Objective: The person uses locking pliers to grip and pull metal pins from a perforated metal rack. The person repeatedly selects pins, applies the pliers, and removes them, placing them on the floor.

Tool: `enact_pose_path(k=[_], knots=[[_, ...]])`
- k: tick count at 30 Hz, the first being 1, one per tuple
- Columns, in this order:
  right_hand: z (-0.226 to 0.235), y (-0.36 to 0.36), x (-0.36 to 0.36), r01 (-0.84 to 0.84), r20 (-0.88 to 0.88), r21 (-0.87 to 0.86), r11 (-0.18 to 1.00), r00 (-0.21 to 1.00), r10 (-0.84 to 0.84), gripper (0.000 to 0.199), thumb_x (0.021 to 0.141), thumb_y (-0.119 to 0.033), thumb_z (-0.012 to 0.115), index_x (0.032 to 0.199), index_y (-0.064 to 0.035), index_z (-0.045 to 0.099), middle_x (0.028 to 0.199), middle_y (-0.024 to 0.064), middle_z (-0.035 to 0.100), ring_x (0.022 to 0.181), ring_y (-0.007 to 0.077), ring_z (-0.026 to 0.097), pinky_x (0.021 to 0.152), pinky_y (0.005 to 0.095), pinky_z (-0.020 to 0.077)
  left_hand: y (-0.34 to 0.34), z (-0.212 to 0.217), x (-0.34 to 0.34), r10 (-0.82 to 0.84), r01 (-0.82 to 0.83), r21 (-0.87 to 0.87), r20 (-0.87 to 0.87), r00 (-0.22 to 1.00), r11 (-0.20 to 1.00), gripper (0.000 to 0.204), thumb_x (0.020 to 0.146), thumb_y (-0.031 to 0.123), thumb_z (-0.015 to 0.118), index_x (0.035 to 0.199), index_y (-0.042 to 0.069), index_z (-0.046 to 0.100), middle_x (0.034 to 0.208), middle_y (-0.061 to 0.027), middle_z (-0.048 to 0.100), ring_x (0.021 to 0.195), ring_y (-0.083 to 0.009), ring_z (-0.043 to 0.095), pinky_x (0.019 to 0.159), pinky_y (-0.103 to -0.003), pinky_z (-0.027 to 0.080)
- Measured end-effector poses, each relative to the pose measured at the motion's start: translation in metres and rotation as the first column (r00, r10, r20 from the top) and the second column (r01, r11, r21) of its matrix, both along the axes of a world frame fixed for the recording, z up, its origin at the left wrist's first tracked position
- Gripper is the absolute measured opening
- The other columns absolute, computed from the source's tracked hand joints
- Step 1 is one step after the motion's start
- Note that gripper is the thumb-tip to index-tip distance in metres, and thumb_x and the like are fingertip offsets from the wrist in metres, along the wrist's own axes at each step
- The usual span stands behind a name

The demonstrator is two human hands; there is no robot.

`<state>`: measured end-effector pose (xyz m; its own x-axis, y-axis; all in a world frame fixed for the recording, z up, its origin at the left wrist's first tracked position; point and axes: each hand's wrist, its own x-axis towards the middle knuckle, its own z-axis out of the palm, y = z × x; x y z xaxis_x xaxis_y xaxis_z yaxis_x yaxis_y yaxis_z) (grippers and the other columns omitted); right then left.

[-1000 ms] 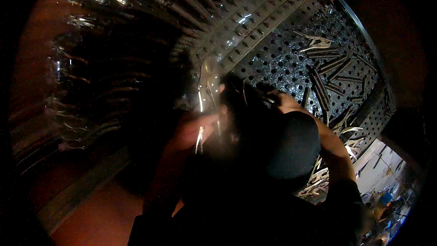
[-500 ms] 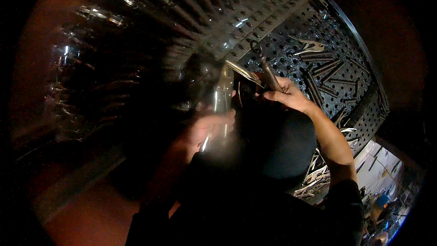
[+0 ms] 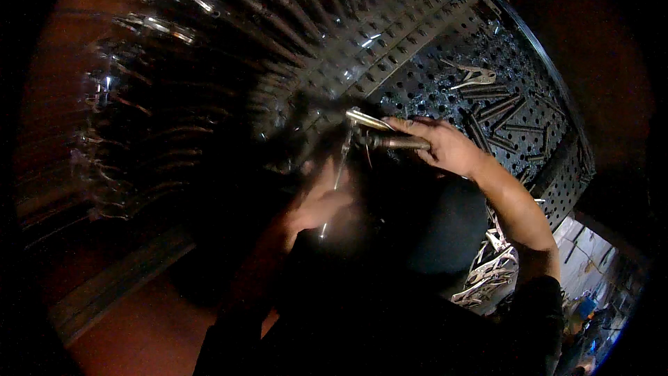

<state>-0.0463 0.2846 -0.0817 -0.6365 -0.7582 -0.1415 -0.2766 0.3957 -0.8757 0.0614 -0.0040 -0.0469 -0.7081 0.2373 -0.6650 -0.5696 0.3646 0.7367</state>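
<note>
By a dark perforated-metal bench (image 3: 419, 89), right hand (image 3: 451, 147) is gripping brown metal rod (image 3: 402, 142), left hand (image 3: 319, 203) slim silvery-metal strip (image 3: 340, 171); probably aligning, needing steadiness next.

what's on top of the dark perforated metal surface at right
Dark cylindrical metal rods, a pale metal plier-shaped piece and shiny specks. The right hand covers part of the surface; anything beneath it can't be seen.

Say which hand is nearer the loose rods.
Right: the right hand is just lower left of the rods; the left hand is farther off, lower left.
</note>
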Motion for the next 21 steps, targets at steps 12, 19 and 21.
enact_pose_path(k=[12, 19, 21], knots=[[-0.017, 0.005, -0.005, 0.049, -0.433, -0.012, 0.999, 0.9, -0.049, 0.076, 0.073, -0.003, 0.068, 0.146, -0.0197, 0.053, 0.099, 0.0096, 0.061, 0.091, 0.0316, 0.06, 0.08, 0.0402, 0.0524, -0.001, -0.038, 0.007, 0.076, -0.061, 0.069, -0.246, 0.966, 0.996, 0.091, 0.082, -0.008, 0.059, 0.159, 0.004, 0.011, 0.155, -0.0178, 0.033, 0.143, -0.0278, 0.035, 0.116, -0.038, 0.03], [-0.161, 0.012, 0.05, 0.373, -0.147, -0.086, 0.924, 0.912, -0.382, 0.071, 0.074, -0.003, 0.071, 0.142, -0.0125, 0.054, 0.103, 0.0175, 0.059, 0.099, 0.0376, 0.06, 0.089, 0.0433, 0.0488, 0.022, -0.006, -0.008, 0.101, -0.146, -0.069, -0.444, 0.89, 0.987, 0.087, 0.078, -0.009, 0.058, 0.153, 0.003, 0.015, 0.14, -0.0213, 0.046, 0.129, -0.0284, 0.046, 0.107, -0.039, 0.039], [-0.179, 0.013, 0.057, 0.412, -0.169, 0.187, 0.892, 0.908, -0.384, 0.075, 0.074, -0.005, 0.074, 0.144, -0.014, 0.051, 0.112, 0.0188, 0.058, 0.102, 0.0374, 0.061, 0.092, 0.043, 0.0478, 0.018, -0.016, -0.007, 0.105, -0.168, -0.092, -0.477, 0.873, 0.982, 0.088, 0.077, -0.01, 0.059, 0.152, 0.002, 0.014, 0.137, -0.0203, 0.046, 0.126, -0.0275, 0.047, 0.106, -0.038, 0.04]])
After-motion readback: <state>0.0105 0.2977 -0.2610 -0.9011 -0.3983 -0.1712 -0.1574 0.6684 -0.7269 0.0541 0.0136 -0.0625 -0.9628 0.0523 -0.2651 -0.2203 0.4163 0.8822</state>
